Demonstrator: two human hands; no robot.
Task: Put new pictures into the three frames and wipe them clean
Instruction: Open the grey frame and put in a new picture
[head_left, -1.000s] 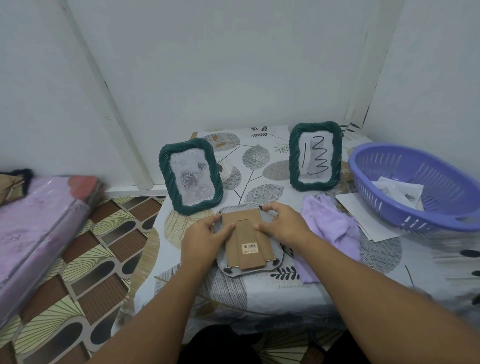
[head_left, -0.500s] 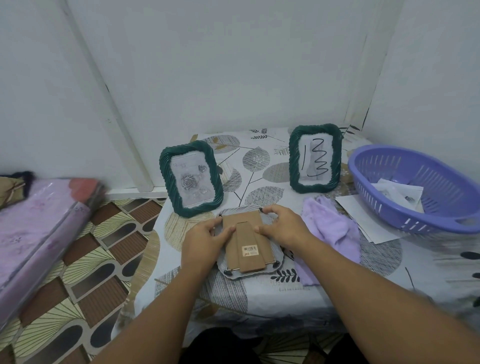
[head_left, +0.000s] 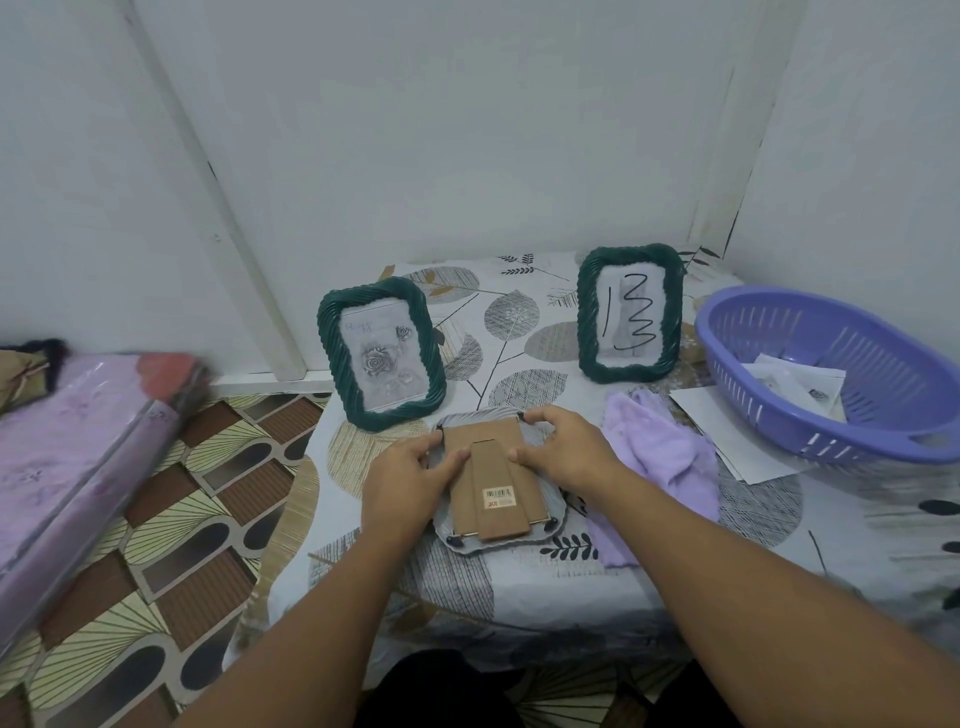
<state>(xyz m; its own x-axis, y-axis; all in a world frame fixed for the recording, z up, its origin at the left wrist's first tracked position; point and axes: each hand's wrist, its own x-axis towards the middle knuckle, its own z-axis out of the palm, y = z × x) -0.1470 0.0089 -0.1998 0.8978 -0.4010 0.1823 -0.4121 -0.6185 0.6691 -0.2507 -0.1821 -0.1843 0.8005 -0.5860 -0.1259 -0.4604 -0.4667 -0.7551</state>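
Third frame (head_left: 496, 480) lies face down at the near middle of the table (head_left: 467, 587), its brown cardboard backing and folded stand uppermost, a barcode sticker on the stand, grey rim showing around the backing. Left hand (head_left: 402, 480) rests on the left side of the backing, fingers spread and curled, thumb pressing at the stand's left edge. Right hand (head_left: 566, 447) rests on the right side, fingers curved over the upper right corner of the frame, thumb at the stand's right edge; neither hand is closed around anything. Two green rope-edged frames stand upright behind: the left green frame (head_left: 382, 353) shows a rose print, the right green frame (head_left: 629, 312) shows a sheet with black scribbled marks. A lilac cloth (head_left: 657, 457) lies crumpled just right of the face-down frame, touching the right wrist. A purple basket (head_left: 831, 374) at the right holds loose paper sheets; a white sheet (head_left: 711, 415) lies partly under it
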